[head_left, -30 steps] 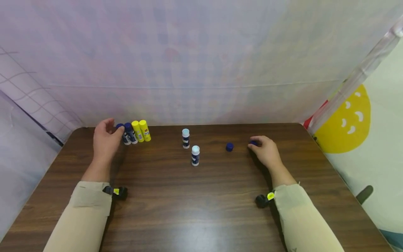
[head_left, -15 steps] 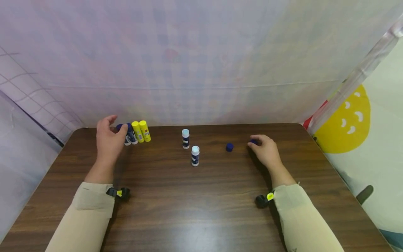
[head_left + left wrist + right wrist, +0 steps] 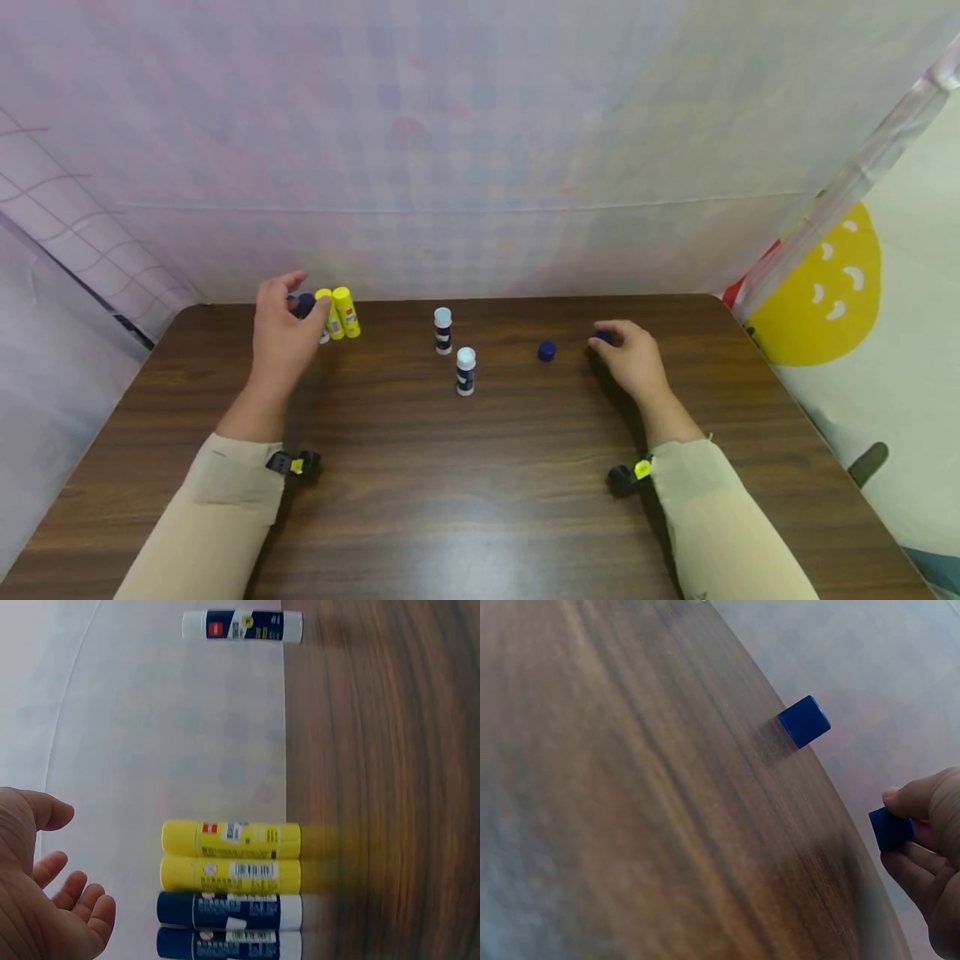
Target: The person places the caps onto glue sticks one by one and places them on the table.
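In the head view my left hand hovers at the row of glue sticks, partly hiding it. The left wrist view shows its fingers loosely bent and holding nothing, apart from two navy glue sticks and two yellow glue sticks, all upright side by side. My right hand pinches a blue glue-stick cap between thumb and fingers. To its left another blue cap sits on the table. Two uncapped glue sticks, a rear one and a nearer one, stand upright mid-table.
The brown wooden table ends at a pale checked cloth hanging along its back edge. On the right hangs a light cloth with a yellow printed shape.
My left hand has moved right along the row of glue sticks, from the navy ones toward the yellow ones. The right hand has stayed nearly still with the cap.
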Demonstrator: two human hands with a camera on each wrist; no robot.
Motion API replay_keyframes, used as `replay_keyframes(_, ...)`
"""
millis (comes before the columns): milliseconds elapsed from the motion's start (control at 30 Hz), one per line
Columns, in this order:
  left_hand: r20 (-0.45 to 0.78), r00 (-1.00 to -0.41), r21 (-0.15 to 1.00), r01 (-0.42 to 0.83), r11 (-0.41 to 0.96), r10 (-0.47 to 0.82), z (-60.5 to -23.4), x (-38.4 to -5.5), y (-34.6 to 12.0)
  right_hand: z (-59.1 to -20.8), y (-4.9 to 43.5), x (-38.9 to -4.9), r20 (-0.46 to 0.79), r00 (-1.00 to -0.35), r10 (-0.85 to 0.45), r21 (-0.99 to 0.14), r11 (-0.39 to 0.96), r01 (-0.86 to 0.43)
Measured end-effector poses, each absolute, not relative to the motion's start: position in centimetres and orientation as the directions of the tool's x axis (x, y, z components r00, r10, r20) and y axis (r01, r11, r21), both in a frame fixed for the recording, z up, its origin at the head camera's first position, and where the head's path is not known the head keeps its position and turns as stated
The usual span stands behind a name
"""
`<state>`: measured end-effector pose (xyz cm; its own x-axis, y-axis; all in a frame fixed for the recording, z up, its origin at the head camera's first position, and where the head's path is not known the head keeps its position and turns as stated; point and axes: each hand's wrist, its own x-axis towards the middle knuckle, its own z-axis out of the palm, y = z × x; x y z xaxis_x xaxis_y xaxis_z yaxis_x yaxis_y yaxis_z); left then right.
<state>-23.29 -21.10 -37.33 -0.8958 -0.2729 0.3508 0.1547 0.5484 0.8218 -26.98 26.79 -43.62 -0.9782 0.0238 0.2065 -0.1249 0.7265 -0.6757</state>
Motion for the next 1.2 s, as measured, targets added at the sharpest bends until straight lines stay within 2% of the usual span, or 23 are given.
replay_keyframes(733,0.333,-0.938,0.848,0.251,0.467,-0.101,-37.1,-22.5,-16.8,-43.7,26.7,-27.1,0.204,-0.979,0.009,-0.665,0.735,-0.132)
replay_keyframes(1033,0.271,-0.962,0.847,0.224,0.483,-0.029,-36.8,-21.9,-14.2,-43.5,26.7,-27.2,0.187,-0.982,0.009,-0.673,0.73,-0.121)
replay_keyframes(1200,0.282,-0.959,0.841,0.241,0.484,-0.013,-36.4,-22.1,-13.0,-43.6,26.7,-27.2,0.193,-0.981,0.008,-0.673,0.729,-0.126)
